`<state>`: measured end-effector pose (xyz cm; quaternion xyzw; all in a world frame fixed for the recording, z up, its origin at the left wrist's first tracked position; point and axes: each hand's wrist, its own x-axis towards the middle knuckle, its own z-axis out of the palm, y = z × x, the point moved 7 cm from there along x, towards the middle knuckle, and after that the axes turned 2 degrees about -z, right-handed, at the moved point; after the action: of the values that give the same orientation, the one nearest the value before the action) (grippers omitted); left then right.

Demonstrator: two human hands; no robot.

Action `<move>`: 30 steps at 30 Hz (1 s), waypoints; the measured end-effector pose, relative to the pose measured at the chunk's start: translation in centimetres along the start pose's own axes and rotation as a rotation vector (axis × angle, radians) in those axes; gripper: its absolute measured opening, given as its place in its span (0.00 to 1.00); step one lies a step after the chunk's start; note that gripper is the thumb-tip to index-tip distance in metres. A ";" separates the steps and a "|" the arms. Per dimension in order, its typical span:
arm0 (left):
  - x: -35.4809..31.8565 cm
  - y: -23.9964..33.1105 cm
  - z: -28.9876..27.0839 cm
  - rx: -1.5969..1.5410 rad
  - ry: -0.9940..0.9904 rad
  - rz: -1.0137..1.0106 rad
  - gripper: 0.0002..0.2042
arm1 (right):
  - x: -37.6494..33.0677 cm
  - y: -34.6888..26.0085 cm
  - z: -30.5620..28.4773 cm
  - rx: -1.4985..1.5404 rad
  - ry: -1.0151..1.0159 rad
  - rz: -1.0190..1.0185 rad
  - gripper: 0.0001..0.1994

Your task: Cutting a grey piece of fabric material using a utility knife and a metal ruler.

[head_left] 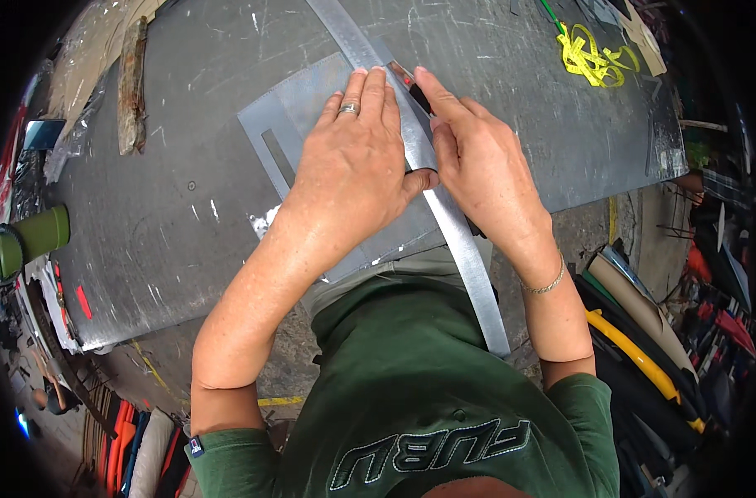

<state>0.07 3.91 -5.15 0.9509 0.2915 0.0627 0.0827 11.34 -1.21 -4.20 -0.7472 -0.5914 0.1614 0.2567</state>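
A long metal ruler (463, 257) lies across a grey sheet (295, 98) with a long narrow slot in it. My left hand (353, 158) presses down flat, fingers stretched out over the sheet and the ruler's edge, its thumb resting across the ruler. Beside the ruler's right edge, my right hand (486, 158) grips a cutter knife (413, 90) with a dark, partly red handle, its tip pointing away from me near the sheet's far edge. Most of the handle is hidden by my fingers. The near end of the ruler sticks out past the table's edge, over my shirt.
The dark worktable (187, 241) is scratched. A worn wooden stick (132, 87) lies at far left, and a yellow measuring tape (592, 58) is tangled at far right. A green cylinder (42, 232) stands by the left edge. Rolls of material (639, 353) lean at lower right.
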 end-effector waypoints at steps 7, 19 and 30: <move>-0.1 -0.1 0.0 0.007 0.023 0.009 0.50 | 0.1 0.0 0.1 -0.013 0.000 -0.031 0.28; -0.1 0.0 0.0 0.019 0.022 0.011 0.49 | 0.4 -0.7 -0.3 -0.051 -0.036 -0.043 0.26; 0.0 0.4 -0.3 0.040 0.043 0.030 0.47 | 0.6 -1.5 -1.2 -0.169 -0.093 -0.124 0.24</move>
<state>0.23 3.66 -4.82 0.9551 0.2799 0.0788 0.0564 10.93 -0.62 -2.34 -0.7198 -0.6594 0.1290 0.1745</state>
